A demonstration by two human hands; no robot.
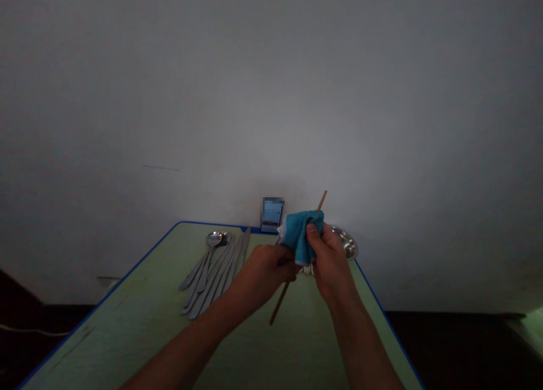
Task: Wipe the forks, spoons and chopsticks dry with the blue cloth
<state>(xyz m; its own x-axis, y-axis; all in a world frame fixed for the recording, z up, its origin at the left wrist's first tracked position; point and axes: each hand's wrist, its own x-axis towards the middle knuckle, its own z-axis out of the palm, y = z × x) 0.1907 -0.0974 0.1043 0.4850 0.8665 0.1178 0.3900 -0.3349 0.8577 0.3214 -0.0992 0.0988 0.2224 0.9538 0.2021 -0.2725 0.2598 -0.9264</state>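
the left hand (pixel 263 272) and the right hand (pixel 331 261) are working together above the far part of the desk (pixel 106 333), both closing around a bunched blue cloth (pixel 302 235). the right hand's grip is nearly shut, with the thumb pressing down on the front of the cloth and the fingers curling behind it. the left hand's grip is also closed, its fingers wrapping in from the side against the lower edge of the cloth, though the fingertips are partly hidden.

a thin wooden chopstick (pixel 280 302) is passing through the folds of the cloth, tilting across the hands with its upper tip sticking out above the cloth and its lower end slanting down toward the desk. it is hanging above the desk, not touching it as far as i can tell.

a steel spoon (pixel 214 239) and a row of flat-handled steel cutlery (pixel 212 278) are lying side by side on the desk, just left of the left hand. a shallow steel dish (pixel 346 242) is sitting near the far edge, partly behind the right hand. a small white thing (pixel 307 269) is showing just below the cloth, too hidden to name. a small blue object (pixel 272 215) is standing at the far edge against a white wall (pixel 271 96), and a white cable (pixel 29 329) is running along the dark floor at the left.
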